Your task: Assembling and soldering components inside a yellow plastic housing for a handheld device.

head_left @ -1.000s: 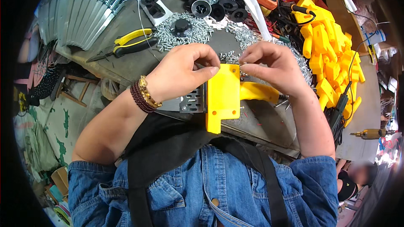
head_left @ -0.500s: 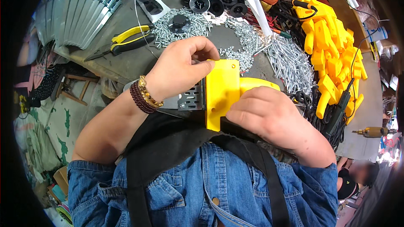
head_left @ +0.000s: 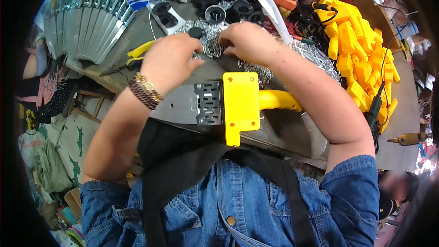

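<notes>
Both hands off the one yellow tool (head_left: 241,105) at bench's near edge since earlier: left hand (head_left: 170,61), right hand (head_left: 248,41) now in screw pile (head_left: 211,32), finger state unclear.

The fingers of both the left hand (head_left: 171,61) and right hand (head_left: 249,41) are hidden behind the knuckles.

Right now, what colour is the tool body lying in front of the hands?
Bright yellow body with a yellow handle, joined to a grey metal plate; head view.
</notes>
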Motion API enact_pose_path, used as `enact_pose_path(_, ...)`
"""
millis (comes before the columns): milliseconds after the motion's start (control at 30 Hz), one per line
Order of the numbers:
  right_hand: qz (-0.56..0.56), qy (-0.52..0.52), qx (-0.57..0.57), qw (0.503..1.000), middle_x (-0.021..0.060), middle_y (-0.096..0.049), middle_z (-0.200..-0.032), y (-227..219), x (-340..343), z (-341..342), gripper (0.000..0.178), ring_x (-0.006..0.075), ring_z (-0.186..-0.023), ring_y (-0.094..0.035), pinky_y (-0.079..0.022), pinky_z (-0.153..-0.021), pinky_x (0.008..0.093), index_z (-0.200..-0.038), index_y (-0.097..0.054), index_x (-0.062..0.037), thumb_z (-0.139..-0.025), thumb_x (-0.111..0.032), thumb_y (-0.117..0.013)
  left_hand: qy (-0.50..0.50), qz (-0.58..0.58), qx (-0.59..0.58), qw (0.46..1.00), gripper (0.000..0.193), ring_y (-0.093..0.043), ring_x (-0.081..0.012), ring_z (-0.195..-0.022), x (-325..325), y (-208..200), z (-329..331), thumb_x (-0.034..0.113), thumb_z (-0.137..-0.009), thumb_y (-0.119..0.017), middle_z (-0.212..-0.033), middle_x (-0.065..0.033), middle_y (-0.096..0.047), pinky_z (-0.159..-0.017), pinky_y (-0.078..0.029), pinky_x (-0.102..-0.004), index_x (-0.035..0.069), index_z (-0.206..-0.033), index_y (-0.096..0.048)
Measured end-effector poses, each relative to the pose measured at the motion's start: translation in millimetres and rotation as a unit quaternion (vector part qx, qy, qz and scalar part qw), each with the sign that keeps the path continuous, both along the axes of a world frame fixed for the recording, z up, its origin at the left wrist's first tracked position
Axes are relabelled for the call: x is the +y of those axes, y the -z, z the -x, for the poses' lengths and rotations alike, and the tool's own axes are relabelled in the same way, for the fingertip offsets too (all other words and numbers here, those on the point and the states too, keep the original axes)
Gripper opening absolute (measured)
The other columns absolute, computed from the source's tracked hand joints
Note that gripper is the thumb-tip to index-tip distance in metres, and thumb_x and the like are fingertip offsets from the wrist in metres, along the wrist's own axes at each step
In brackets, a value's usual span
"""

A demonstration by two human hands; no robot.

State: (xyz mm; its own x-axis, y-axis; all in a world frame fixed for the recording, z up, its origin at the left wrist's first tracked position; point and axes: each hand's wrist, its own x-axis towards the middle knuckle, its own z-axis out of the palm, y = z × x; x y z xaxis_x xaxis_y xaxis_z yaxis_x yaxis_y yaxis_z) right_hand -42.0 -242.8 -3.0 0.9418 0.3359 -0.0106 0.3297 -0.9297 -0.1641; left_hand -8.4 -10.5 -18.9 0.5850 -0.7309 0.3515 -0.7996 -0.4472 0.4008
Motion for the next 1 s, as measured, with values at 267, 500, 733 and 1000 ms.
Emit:
enact_pose_path(267, 0.025, 0.033, 0.067, 0.997, 0.0187, -0.070, -0.094, 5.0, 3.2, 7.0, 0.021, 0.0374, -0.093, -0.068, -0.055, -0.081, 0.0457, -0.095, -0.068, -0.0034, -0.082, -0.018, -0.072, 0.032, -0.082, -0.082, 0.993, 0.013, -0.064, -0.0297, -0.083, -23.4, 5.6, -4.9, 0.019, -0.078, -0.074, -0.085, -0.0076, -0.062, -0.074, -0.051, -0.0426, 0.011, -0.086, -0.068)
enact_pose_path(500, -0.265, 0.083, 0.023, 0.960, 0.0110, -0.067, -0.086, -45.5, -15.9, 75.5, 0.010, 0.0242, -0.084, -0.066, -0.052, -0.076, 0.0353, -0.091, -0.069, -0.0029, -0.083, -0.009, -0.070, 0.065, -0.107, -0.137, 0.983, 0.013, -0.064, -0.0258, -0.086, -22.6, 8.4, -3.6, 0.020, -0.079, -0.073, -0.085, -0.0043, -0.061, -0.075, -0.050, -0.0415, 0.011, -0.083, -0.064)
enact_pose_path(733, -0.376, 0.202, -0.014, 0.904, 0.0074, -0.069, -0.094, -57.9, -46.7, 188.6, 0.014, 0.0198, -0.091, -0.067, -0.052, -0.084, 0.0308, -0.096, -0.071, -0.0016, -0.083, -0.002, -0.071, 0.072, 0.106, 0.100, 0.987, 0.012, -0.061, -0.0361, -0.084, -16.1, -23.4, 23.1, 0.004, -0.083, -0.066, -0.084, -0.0127, -0.062, -0.075, -0.049, -0.0422, 0.003, -0.092, -0.059)
enact_pose_path(1000, -0.258, 0.097, -0.167, 0.946, 0.0119, -0.070, -0.097, -21.3, -33.0, 205.6, 0.022, 0.0279, -0.094, -0.069, -0.055, -0.082, 0.0343, -0.094, -0.068, -0.0043, -0.075, 0.004, -0.072, 0.219, 0.173, -0.001, 0.960, 0.020, -0.064, -0.0329, -0.094, -4.4, -18.9, 90.8, 0.000, -0.069, -0.077, -0.098, -0.0129, -0.066, -0.088, -0.050, -0.0459, 0.003, -0.084, -0.065)
